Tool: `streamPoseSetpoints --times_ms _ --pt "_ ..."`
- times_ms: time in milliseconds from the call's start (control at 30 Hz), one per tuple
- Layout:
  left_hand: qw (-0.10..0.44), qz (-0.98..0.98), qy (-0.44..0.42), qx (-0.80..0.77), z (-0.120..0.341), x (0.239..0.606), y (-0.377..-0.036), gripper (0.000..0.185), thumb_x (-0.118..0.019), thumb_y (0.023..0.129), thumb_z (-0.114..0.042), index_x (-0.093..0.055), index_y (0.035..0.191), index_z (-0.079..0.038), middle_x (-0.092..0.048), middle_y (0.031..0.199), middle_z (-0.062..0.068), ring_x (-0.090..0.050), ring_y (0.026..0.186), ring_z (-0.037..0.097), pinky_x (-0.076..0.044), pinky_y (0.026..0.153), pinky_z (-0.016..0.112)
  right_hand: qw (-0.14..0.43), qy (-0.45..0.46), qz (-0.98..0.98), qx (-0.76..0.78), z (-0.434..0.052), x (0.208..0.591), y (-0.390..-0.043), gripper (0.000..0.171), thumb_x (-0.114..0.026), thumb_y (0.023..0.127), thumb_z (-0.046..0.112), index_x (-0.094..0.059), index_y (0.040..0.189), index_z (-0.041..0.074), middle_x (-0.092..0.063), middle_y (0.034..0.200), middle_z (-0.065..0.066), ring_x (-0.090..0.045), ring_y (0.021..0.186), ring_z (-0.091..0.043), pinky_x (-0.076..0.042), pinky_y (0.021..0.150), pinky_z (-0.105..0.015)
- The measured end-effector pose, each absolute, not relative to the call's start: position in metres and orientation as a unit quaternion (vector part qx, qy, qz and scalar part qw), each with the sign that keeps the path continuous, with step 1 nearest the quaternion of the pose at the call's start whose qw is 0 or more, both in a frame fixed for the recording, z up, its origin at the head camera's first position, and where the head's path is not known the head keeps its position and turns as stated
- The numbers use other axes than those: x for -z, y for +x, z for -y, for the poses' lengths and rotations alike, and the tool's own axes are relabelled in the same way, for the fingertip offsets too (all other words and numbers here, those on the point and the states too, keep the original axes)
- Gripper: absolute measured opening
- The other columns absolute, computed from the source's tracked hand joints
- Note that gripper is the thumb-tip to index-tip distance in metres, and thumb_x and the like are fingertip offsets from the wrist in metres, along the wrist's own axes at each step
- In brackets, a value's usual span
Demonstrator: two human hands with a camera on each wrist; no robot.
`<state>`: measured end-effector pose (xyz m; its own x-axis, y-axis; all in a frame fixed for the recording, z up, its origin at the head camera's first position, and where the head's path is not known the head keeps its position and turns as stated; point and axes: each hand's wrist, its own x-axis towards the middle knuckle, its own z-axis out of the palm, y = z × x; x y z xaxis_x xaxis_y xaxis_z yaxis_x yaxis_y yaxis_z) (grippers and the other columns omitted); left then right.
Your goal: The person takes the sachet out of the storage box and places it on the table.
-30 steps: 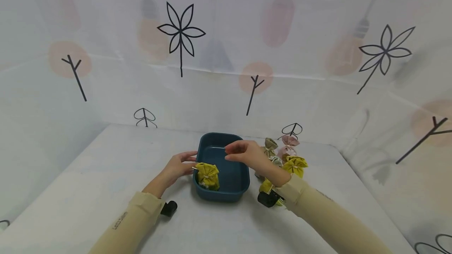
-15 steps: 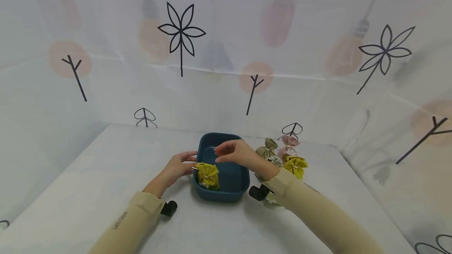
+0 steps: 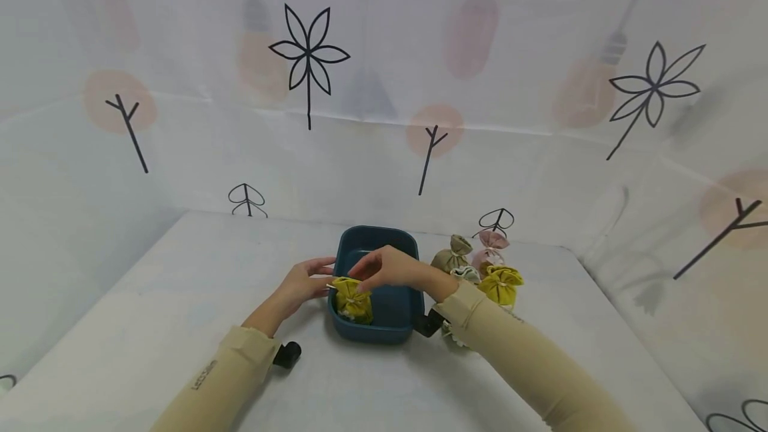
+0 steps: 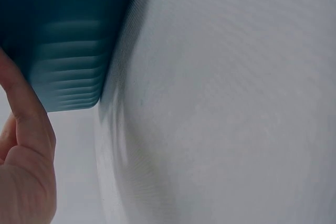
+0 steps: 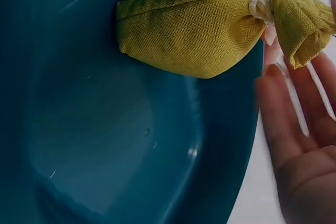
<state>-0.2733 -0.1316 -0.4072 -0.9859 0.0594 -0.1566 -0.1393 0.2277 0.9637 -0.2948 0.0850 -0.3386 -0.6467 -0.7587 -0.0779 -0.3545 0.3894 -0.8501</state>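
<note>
A yellow drawstring pouch [image 3: 354, 308] stands in the near left corner of a blue rectangular bin [image 3: 377, 334]. My right hand [image 3: 401, 268] is over the bin, thumb and fingers spread at the pouch's gathered top. In the right wrist view, the fingers [image 5: 281, 114] lie close to the tied neck of the yellow pouch [image 5: 194, 27] without closing on it. My left hand [image 3: 302, 283] rests against the bin's left side with extended fingers. The left wrist view shows that hand [image 4: 29, 145] along the bin's outer wall [image 4: 73, 40].
Right of the bin stands a cluster of pouches: an olive one [image 3: 451, 257], a pink one [image 3: 491, 249], a pale one [image 3: 467, 275] and a yellow one [image 3: 503, 285]. My right forearm [image 3: 510, 345] partly hides them. A printed white cloth [image 3: 372, 172] hangs behind the table.
My right hand has moved left and down across the bin to the yellow pouch's top. The left hand, bin and pouch have stayed in place.
</note>
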Motion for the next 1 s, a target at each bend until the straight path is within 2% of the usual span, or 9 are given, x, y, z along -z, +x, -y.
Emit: streamPoseSetpoints --times_ms 133,433,700,1000 --pt "0.081 -0.777 -0.028 -0.624 0.1313 0.4063 -0.2733 0.048 -0.064 0.087 -0.004 -0.052 0.133 -0.01 -0.055 0.121 0.017 -0.062 0.09 0.02 -0.054 0.078 0.032 0.241 -0.339 -0.805 0.423 -0.0833 0.3399 -0.2933 0.029 -0.073 0.079 0.008 -0.067 0.107 0.0 -0.068 0.097 -0.005 -0.064 0.089 -0.017 -0.053 0.078 -0.029" --pt "0.083 -0.775 -0.027 -0.626 0.1322 0.4084 -0.274 0.049 -0.065 0.086 -0.006 -0.051 0.133 -0.01 -0.056 0.12 0.015 -0.062 0.091 0.02 -0.053 0.079 0.033 0.208 -0.316 -0.82 0.43 -0.0817 0.3425 -0.2939 0.016 -0.07 0.083 0.011 -0.071 0.096 0.002 -0.068 0.088 -0.003 -0.063 0.081 -0.015 -0.053 0.076 -0.029" --pt "0.09 -0.777 -0.032 -0.622 0.1321 0.4091 -0.2739 0.058 -0.075 0.08 -0.023 -0.052 0.133 -0.015 -0.055 0.121 0.012 -0.061 0.094 0.019 -0.053 0.081 0.033 0.162 -0.272 -0.828 0.463 -0.0838 0.3405 -0.2908 0.015 -0.07 0.083 0.008 -0.071 0.095 -0.001 -0.068 0.087 -0.005 -0.063 0.079 -0.015 -0.053 0.077 -0.034" --pt "0.09 -0.772 -0.031 -0.628 0.1327 0.4079 -0.2733 0.057 -0.074 0.081 -0.021 -0.052 0.133 -0.012 -0.055 0.122 0.013 -0.061 0.093 0.019 -0.053 0.081 0.034 0.106 -0.283 -0.82 0.487 -0.088 0.3364 -0.2884 0.015 -0.066 0.085 0.004 -0.069 0.097 -0.004 -0.068 0.09 -0.01 -0.063 0.079 -0.017 -0.054 0.072 -0.031"
